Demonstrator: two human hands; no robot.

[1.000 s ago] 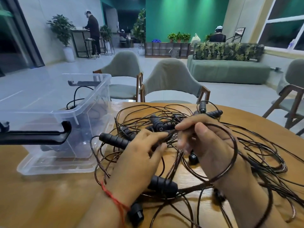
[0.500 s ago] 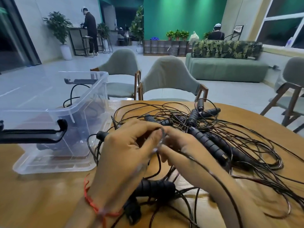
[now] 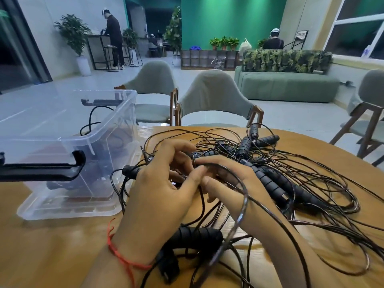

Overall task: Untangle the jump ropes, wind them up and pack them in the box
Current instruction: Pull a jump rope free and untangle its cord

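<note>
Round wooden table, clear plastic box at left.
Left hand and right hand both pinch thin black cords in one jump-rope tangle.

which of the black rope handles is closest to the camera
The thick ribbed handle lying under the left wrist, at the near edge of the tangle. The other handles lie farther back, beyond the hands or off to the right.

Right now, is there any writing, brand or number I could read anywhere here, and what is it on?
None can be read.
The framed sign by the green wall carries marks too small and blurred to read.
The jump ropes, clear box and table show no lettering.
</note>
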